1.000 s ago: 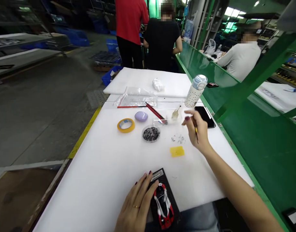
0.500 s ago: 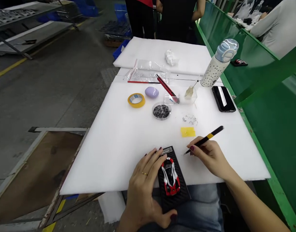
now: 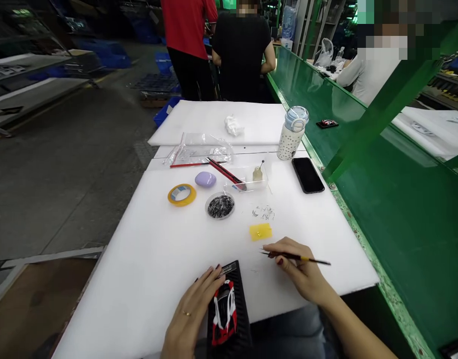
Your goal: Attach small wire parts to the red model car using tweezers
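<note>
A red, white and black model car is mounted on a black textured display base at the table's near edge. My left hand grips the base from its left side, fingertips near its far end; the thumb is hidden. Black tweezers with a yellow band are pinched in my right hand, their fine tips pointing left just above the white sheet. Beyond the tips lies a yellow piece of tape with tiny bits on it. Scattered thin dark slivers lie behind that.
A round dish of black slivers, a yellow tape roll, a purple egg-shaped object and a clear tray with a small bottle stand farther back. On the right are a phone, a drink bottle and a green ledge.
The view has tilted up and swung right, so everything sits lower and farther left. My right hand has moved the tweezers closer to the yellow tape and tipped them flatter. My left hand still holds the base.
</note>
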Tool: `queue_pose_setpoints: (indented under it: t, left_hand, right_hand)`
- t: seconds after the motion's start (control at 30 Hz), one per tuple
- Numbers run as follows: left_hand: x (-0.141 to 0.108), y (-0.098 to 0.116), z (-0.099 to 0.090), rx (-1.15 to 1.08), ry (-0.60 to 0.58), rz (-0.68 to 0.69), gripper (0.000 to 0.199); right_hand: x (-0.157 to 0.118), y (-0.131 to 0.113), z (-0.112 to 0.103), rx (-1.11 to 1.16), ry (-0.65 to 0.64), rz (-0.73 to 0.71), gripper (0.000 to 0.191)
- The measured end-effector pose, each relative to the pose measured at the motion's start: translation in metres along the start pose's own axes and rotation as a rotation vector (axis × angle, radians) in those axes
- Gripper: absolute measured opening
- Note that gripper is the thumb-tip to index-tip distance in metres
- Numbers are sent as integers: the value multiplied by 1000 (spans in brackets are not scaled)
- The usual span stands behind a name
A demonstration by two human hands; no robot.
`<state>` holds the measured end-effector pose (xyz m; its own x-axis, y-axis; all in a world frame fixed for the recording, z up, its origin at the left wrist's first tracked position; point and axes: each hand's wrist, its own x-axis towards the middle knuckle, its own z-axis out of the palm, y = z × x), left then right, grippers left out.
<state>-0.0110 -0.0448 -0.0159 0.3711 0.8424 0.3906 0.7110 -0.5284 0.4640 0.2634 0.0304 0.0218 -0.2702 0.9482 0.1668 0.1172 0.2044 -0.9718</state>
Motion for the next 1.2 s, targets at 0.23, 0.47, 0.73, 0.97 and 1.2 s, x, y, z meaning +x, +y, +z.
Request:
queue_pose_setpoints:
  t: [0.23,0.47,0.73,0.97,1.2]
  left_hand:
    - [17,23,1,-239,96,-225,91]
    - [12,21,16,-194,221,-265,71]
    - [14,18,13,-212,198,-233,74]
    - [14,20,15,-206,196,-232,56]
    - [13,18,16,-189,209,-232,45]
  right_hand:
    - [18,-4,3,191,-43,306,32]
    - [18,-2,22,-161,-106,156,21]
    - [15,2,26,-185,-47,199,22]
    - [24,3,16,-36,97,203,27]
    - [60,15,3,-48,233,141,39]
